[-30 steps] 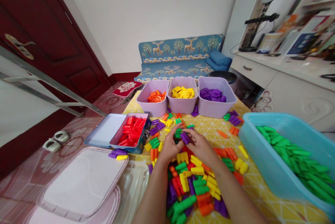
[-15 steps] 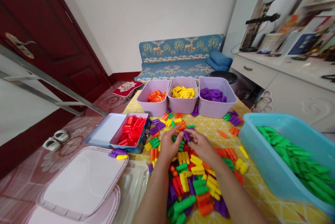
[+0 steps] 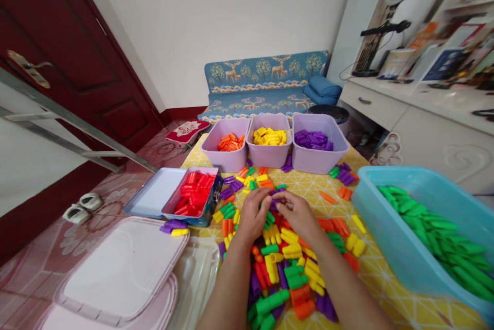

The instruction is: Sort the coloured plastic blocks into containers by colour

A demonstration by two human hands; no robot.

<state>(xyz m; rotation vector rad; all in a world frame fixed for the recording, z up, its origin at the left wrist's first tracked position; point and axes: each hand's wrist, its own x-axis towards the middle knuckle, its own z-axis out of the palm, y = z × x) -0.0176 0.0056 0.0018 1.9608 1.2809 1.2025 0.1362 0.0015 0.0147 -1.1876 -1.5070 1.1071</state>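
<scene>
From where I stand, the person's left hand (image 3: 251, 216) and right hand (image 3: 297, 215) bend inward over the bench (image 3: 386, 289). Their fingers (image 3: 283, 202) curl nearly tip to tip around a purple plastic peg (image 3: 275, 205), mostly hidden, so I can't tell whether it is pinched. Below the wrists sprawls a heap of glossy round-ended pegs (image 3: 280, 268) in yellow, green, red, orange and purple. Three lilac tubs (image 3: 226, 157) hold orange, yellow and purple pegs, a sky-blue tub (image 3: 380, 232) holds green ones, and an open tin (image 3: 146, 193) holds red ones.
</scene>
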